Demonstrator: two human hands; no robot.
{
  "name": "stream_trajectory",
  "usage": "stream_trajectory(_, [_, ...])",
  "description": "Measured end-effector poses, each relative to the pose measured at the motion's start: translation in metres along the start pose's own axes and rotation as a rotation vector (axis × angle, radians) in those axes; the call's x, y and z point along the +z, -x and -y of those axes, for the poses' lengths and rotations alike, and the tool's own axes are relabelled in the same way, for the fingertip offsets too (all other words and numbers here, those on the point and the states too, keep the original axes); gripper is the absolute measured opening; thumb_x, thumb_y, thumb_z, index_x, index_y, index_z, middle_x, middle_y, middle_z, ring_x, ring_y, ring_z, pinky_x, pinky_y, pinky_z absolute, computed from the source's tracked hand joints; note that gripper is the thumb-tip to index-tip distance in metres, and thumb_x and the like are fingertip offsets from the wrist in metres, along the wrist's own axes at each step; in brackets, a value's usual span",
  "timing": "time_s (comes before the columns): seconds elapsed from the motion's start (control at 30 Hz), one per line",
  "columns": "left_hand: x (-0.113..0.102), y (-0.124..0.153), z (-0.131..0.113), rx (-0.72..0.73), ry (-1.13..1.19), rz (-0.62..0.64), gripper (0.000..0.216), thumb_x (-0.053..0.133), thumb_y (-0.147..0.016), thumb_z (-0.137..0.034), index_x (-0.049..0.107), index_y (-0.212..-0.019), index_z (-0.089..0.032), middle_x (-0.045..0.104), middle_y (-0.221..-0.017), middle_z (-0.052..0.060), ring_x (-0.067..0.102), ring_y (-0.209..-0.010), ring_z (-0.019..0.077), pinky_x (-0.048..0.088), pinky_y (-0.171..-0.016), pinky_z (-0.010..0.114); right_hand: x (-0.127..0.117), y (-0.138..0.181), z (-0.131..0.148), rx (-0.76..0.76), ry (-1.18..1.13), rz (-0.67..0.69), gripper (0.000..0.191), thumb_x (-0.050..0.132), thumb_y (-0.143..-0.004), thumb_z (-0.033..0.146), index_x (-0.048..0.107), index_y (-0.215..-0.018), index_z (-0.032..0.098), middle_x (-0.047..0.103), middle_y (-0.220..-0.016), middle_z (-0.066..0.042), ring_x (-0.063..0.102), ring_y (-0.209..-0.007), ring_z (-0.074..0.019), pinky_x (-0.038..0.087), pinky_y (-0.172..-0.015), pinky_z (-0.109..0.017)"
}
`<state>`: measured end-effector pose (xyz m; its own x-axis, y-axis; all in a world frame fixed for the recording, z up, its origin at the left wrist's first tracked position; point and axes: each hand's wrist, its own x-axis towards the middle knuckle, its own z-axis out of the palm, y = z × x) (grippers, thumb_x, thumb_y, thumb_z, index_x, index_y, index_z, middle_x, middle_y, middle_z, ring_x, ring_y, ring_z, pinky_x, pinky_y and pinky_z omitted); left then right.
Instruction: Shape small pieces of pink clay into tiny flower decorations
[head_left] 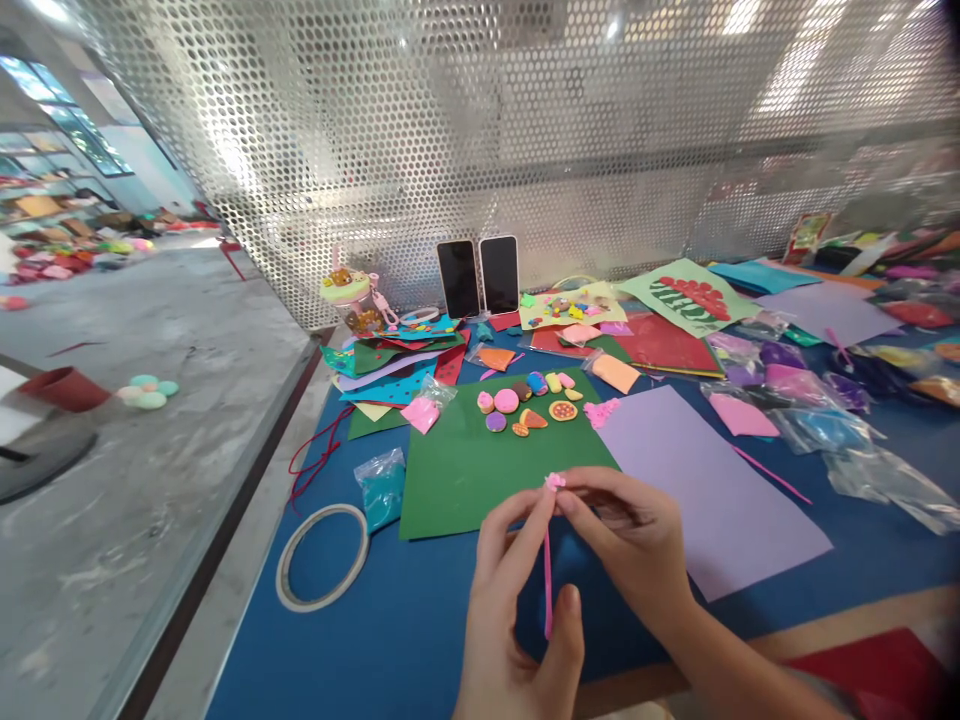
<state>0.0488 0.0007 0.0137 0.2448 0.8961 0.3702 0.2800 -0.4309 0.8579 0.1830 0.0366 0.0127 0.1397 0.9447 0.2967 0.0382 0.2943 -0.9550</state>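
Left edge: From my distant seat I make out a red string (319, 460) by the left edge of the blue table (337, 665), with a white tape ring (282, 575) closer to the near edge.
Teal packet: The teal packet (382, 495) lies by the green sheet's left edge; whether they touch I can't tell.
Green sheet: Toward the far edge of the green sheet (450, 490) sit small modelled pieces (507, 401), a pizza shape (562, 411) among them. They look finished to me.
Left hand: My view shows the left hand (517, 590) with its upper fingertips closed on the clay, its thumb held apart below.
Pink stick: The pink stick (548, 590) hangs below those fingertips; I can't tell whether it is joined to the clay.
Pink clay: The pink clay (554, 482) is clamped between both hands, before the green sheet's near edge. I judge its shaping part done: it is a rough clump, with smoothing apparently left.
Right hand: The right hand (637, 535) pinches the same clay, thumb and finger together.
Lilac sheet: A loose pink lump (601, 411) rests at the far left corner of the lilac sheet (720, 490), seemingly unshaped.
Right side: A pink packet (742, 415) lies beyond the sheet's right edge.
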Motion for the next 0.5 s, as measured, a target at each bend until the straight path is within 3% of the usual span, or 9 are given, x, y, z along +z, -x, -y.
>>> stream_trajectory(0.17, [-0.0017,-0.0019,-0.0034,0.036,-0.079,-0.005,0.052,0.045,-0.087,-0.015,0.038,-0.137,-0.028,0.044,-0.128,0.01,0.049,-0.118,0.0229,0.051,-0.093,0.034,-0.0017,-0.0012,-0.0001,-0.068,0.055,-0.026,0.01,0.068,-0.074,0.017,0.071,-0.078,0.025,0.073,-0.068,-0.001,0.069,-0.059,-0.0169,0.059,-0.052,-0.025])
stream_trajectory(0.5, [0.0011,-0.0004,-0.0019,0.103,-0.309,-0.072,0.048,0.041,-0.088,-0.015,0.041,-0.135,-0.026,0.047,-0.123,0.01,0.049,-0.111,0.0227,0.049,-0.086,0.036,0.0013,0.0002,-0.0036,-0.02,-0.034,-0.011,0.009,0.064,-0.076,0.014,0.067,-0.076,0.023,0.072,-0.067,-0.001,0.068,-0.06,-0.0151,0.058,-0.056,-0.023])
